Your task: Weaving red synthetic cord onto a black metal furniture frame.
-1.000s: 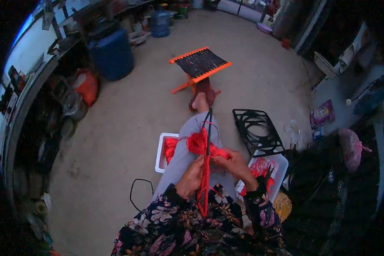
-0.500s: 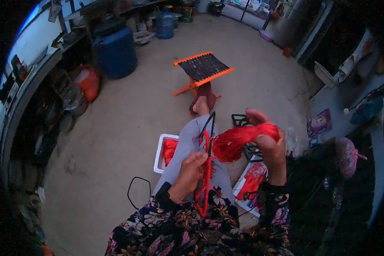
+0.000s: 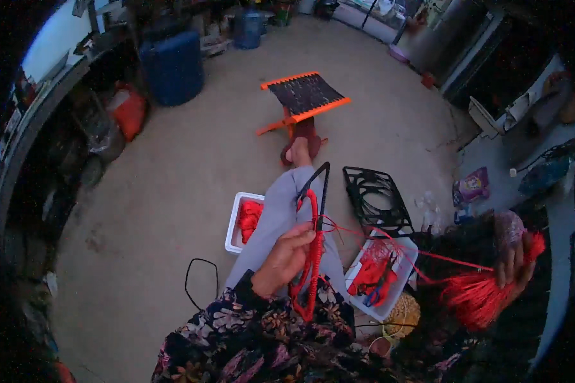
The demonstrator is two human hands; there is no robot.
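Right hand (image 3: 514, 252) fingers behind red cord bundle (image 3: 476, 297).

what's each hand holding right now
Left hand: closed on a dark wire frame partly wrapped in red cord.
Right hand: closed on a bundle of red cord, pulled out to the side, strands running back to the frame.

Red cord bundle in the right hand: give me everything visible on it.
The red cord bundle is a thick, loose hank of thin shiny strands, plastic-like by its sheen. The right hand grips its upper end, far out to the person's right, and the rest fans down and left below it. A few strands run taut from it leftward to the wire frame, partly wrapped in red, which the left hand holds over the lap.
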